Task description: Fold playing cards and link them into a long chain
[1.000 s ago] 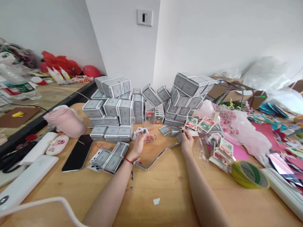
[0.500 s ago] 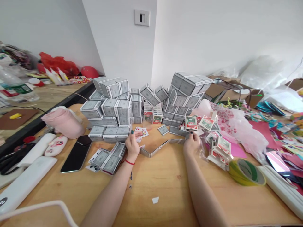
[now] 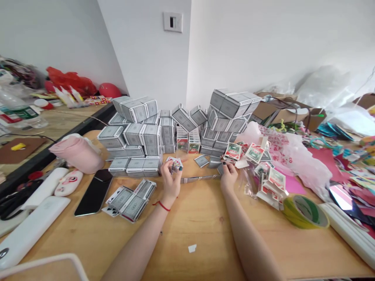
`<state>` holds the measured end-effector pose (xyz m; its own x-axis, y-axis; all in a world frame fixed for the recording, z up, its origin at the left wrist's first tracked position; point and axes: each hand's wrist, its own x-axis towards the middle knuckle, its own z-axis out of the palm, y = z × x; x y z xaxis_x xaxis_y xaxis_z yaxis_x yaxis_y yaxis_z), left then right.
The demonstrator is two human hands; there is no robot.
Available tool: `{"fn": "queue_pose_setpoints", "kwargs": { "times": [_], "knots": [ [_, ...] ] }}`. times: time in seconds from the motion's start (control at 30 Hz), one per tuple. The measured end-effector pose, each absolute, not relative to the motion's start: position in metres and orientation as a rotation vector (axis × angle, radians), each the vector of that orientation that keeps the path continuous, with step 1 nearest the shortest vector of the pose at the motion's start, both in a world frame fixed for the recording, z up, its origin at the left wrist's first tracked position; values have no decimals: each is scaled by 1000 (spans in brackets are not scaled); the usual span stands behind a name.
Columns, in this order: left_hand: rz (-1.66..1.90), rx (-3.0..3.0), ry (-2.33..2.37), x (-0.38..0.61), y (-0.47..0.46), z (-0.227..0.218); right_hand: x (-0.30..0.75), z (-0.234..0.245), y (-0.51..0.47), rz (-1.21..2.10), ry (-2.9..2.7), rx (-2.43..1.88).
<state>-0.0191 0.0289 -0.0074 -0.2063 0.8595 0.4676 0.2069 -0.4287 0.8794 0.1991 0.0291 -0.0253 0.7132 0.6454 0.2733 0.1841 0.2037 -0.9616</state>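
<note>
My left hand (image 3: 171, 183), with dark nails and a red string at the wrist, closes its thumb and fingers around face-up playing cards (image 3: 176, 162). To its right my right hand (image 3: 229, 178) pinches the edge of a grey-backed playing card (image 3: 220, 168); its fingertips partly hide the hold. Between both hands a low strip of cards (image 3: 199, 179) stands on edge along the table. Behind it a loose grey-backed card (image 3: 201, 160) lies flat. Grey-backed card blocks (image 3: 143, 135) are stacked at the left, and more card blocks (image 3: 231, 103) rise at the right.
Left of my arms lie a loose group of cards (image 3: 131, 199), a black phone (image 3: 93, 192) and a pink pouch (image 3: 76, 154). Opened card boxes (image 3: 272, 183), a roll of yellow tape (image 3: 305, 210) and crumpled plastic bags (image 3: 293, 156) crowd the right side.
My left hand has moved right and closed around the face-up cards. My right hand has shifted slightly left. The zigzag strip of cards now looks straighter and sits farther back.
</note>
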Motion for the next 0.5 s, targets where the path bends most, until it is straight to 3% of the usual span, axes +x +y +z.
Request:
{"fn": "queue_pose_setpoints", "kwargs": {
  "times": [0.13,0.33,0.5],
  "knots": [
    [1604,1330,1066,-25,37,-6,187,-20,27,567,-882,-1225],
    [1455,1446,1048,-30,39,3,168,-14,23,1112,-976,-971],
    [1307,1451,932,-30,44,-5,161,-7,18,1311,-1058,-895]
  ]
}}
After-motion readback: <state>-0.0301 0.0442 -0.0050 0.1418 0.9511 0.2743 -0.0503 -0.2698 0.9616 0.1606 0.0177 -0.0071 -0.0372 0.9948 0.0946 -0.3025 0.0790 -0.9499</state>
